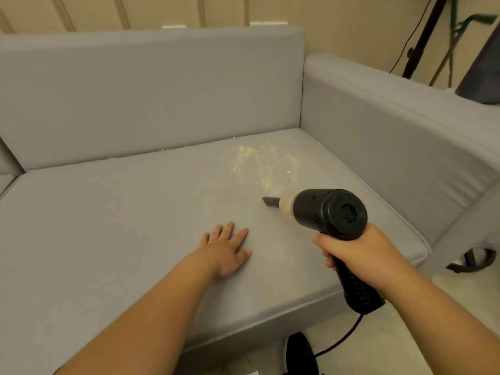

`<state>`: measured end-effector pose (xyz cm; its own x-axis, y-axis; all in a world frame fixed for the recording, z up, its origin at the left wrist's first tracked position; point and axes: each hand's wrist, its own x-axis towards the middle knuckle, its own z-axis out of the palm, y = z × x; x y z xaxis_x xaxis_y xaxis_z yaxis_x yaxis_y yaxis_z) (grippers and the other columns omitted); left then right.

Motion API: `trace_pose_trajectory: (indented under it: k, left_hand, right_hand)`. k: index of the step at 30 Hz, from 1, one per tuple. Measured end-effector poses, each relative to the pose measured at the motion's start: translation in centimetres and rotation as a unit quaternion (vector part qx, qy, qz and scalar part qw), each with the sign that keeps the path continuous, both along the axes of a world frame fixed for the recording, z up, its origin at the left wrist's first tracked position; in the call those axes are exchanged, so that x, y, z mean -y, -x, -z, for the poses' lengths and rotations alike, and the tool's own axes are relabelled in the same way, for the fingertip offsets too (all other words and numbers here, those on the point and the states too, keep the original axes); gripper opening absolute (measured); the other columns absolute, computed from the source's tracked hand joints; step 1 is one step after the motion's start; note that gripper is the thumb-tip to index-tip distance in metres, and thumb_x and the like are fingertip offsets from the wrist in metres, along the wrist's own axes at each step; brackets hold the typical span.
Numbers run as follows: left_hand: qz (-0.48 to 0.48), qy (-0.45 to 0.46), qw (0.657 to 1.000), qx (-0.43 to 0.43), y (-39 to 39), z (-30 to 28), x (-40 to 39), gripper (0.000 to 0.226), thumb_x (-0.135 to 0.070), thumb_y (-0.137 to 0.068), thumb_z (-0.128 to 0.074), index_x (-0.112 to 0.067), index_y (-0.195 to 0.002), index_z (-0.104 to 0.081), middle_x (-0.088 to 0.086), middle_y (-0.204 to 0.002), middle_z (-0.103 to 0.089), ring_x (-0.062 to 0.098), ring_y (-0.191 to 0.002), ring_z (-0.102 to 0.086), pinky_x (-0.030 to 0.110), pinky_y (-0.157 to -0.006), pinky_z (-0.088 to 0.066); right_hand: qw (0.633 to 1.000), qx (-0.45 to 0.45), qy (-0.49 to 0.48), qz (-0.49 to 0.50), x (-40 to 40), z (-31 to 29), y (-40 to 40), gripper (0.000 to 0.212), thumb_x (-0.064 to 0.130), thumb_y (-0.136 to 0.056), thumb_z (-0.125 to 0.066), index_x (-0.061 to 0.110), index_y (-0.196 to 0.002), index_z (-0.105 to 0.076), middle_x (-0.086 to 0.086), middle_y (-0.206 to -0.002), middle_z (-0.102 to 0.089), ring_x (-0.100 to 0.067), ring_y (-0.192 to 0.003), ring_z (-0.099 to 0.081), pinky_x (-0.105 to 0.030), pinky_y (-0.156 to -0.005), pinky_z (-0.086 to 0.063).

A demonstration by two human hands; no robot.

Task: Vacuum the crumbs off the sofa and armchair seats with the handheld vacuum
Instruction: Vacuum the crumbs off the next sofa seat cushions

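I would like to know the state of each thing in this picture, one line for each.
handheld vacuum: held above the seat, nozzle pointing at the crumbs, corded.
right hand: grips the vacuum handle.
left hand: flat on the seat, fingers spread.
crumbs: scattered near the back right corner, not yet vacuumed.
sofa seat: partly dirty.

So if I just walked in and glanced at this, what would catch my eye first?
Probably the black handheld vacuum, gripped by the right hand, its nozzle pointing at the yellowish crumbs scattered near the back right corner of the grey sofa seat. Next, the left hand resting flat on that seat.
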<state>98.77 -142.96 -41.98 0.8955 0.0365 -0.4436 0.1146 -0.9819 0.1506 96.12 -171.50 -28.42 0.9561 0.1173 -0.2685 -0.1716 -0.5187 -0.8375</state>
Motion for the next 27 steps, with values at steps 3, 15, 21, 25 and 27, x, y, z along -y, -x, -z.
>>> trace_pose_trajectory:
  k: [3, 15, 21, 25, 27]
  left_hand:
    - [0.011, 0.002, 1.000, 0.003, 0.5, 0.0, 0.1, 0.069, -0.066, -0.103, -0.024, -0.046, -0.162, 0.006, -0.004, -0.172, 0.017, 0.024, -0.158, 0.015, 0.051, -0.127, 0.006]
    - [-0.004, 0.017, 1.000, -0.015, -0.4, -0.8, -2.2, 0.068, -0.067, -0.103, -0.024, -0.046, -0.162, 0.003, -0.003, -0.172, 0.016, 0.023, -0.158, 0.015, 0.051, -0.127, 0.007]
    - [-0.007, 0.013, 1.000, -0.008, 0.2, -0.8, -4.1, 0.067, -0.065, -0.104, -0.024, -0.047, -0.162, 0.005, -0.005, -0.171, 0.019, 0.022, -0.158, 0.017, 0.052, -0.126, 0.007]
    - [-0.027, 0.017, 0.999, -0.001, 0.0, -0.6, -5.8, 0.067, -0.065, -0.104, -0.025, -0.047, -0.162, 0.004, -0.004, -0.172, 0.019, 0.023, -0.157, 0.019, 0.053, -0.126, 0.008]
    - [-0.029, 0.025, 0.999, 0.017, -0.3, -0.7, -6.3, 0.066, -0.064, -0.104, -0.025, -0.048, -0.162, 0.002, -0.004, -0.172, 0.018, 0.023, -0.156, 0.022, 0.053, -0.125, 0.011]
  right_hand:
    - [1.000, 0.006, -0.016, -0.009, -1.3, 0.8, -1.3, 0.018, 0.024, -0.087, -0.081, 0.007, -0.088, -0.076, -0.012, -0.075, -0.077, -0.014, -0.061, -0.073, -0.042, -0.076, -0.062]
    - [0.997, 0.017, -0.069, -0.032, -9.2, 3.3, -8.4, 0.023, 0.034, -0.087, -0.083, 0.013, -0.088, -0.075, -0.010, -0.075, -0.078, -0.018, -0.069, -0.073, -0.040, -0.081, -0.061]
    - [0.995, 0.024, -0.091, -0.011, -12.3, 3.9, -9.9, 0.020, 0.034, -0.086, -0.084, 0.017, -0.087, -0.074, -0.006, -0.075, -0.076, -0.014, -0.067, -0.073, -0.034, -0.073, -0.059]
    - [0.995, 0.036, -0.092, 0.009, -14.2, 4.3, -10.9, 0.020, 0.035, -0.085, -0.084, 0.017, -0.086, -0.073, -0.005, -0.072, -0.075, -0.024, -0.074, -0.076, -0.039, -0.078, -0.061]
    - [0.994, 0.041, -0.096, 0.027, -15.0, 4.7, -11.4, 0.021, 0.035, -0.085, -0.084, 0.017, -0.086, -0.073, -0.001, -0.069, -0.073, -0.029, -0.081, -0.078, -0.040, -0.078, -0.061]
